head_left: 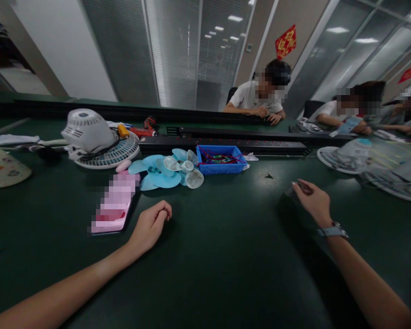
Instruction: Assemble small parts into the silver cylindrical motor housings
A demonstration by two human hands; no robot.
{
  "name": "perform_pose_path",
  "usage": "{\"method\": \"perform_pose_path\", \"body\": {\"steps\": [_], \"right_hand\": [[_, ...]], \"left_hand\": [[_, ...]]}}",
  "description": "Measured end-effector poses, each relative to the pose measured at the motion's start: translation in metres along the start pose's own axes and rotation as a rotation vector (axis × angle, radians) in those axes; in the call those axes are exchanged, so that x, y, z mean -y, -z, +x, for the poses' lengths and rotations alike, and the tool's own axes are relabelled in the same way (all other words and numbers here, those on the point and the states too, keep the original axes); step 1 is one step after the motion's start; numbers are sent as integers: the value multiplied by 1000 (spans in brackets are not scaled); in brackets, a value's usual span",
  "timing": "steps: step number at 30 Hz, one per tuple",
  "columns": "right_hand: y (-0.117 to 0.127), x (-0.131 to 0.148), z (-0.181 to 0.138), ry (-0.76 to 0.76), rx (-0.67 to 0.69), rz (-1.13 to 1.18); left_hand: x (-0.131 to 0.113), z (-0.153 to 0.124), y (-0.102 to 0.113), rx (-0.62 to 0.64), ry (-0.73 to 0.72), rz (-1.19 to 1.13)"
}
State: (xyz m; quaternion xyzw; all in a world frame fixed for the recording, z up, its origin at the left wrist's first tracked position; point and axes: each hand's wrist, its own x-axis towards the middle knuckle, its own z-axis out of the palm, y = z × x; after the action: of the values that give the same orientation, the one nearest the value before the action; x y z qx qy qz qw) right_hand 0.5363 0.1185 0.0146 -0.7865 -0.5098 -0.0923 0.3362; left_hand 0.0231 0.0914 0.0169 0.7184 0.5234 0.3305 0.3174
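Observation:
My left hand [153,225] rests on the dark green table [219,256] with its fingers curled in; nothing shows in it. Just left of it lies a phone [118,201] with a pink, partly blurred screen. Over the right side of the table, my right hand [313,201], a watch [333,230] on its wrist, has thumb and fingers closed round something small and greyish that I cannot make out. Beyond my left hand is a pile of light blue and clear fan blades [162,171]. A small dark pointed piece [269,175] lies to the left of my right hand.
Behind the blades stands a blue bin [222,167] of red and black wires. A white fan body [87,132] on a grille and a red power tool [147,128] are at the back left. More fan parts [352,155] lie right. Several people [250,100] sit across the table.

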Motion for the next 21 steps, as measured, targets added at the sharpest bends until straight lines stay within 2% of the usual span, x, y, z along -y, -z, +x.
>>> {"method": "perform_pose_path", "body": {"steps": [4, 6, 9, 10, 12, 15, 18, 21], "right_hand": [[1, 3, 1, -31, 118, 149], [7, 19, -5, -11, 122, 147], [18, 71, -37, 118, 208, 189], [22, 94, -54, 219, 302, 264], [27, 144, -91, 424, 572, 413], [25, 203, -137, 596, 846, 615], [15, 228, -160, 628, 973, 712], [6, 229, -165, 564, 981, 761]], "left_hand": [[2, -1, -1, -6, -1, -10], [3, -1, -1, -7, 1, -12], [5, 1, -2, 3, -6, -11], [6, 1, -3, 7, -9, -12], [7, 1, -3, 7, -13, -16], [5, -2, -2, -10, -22, -29], [-5, -11, -1, 2, -113, -54], [-18, -20, -4, 107, -286, -55]]}}
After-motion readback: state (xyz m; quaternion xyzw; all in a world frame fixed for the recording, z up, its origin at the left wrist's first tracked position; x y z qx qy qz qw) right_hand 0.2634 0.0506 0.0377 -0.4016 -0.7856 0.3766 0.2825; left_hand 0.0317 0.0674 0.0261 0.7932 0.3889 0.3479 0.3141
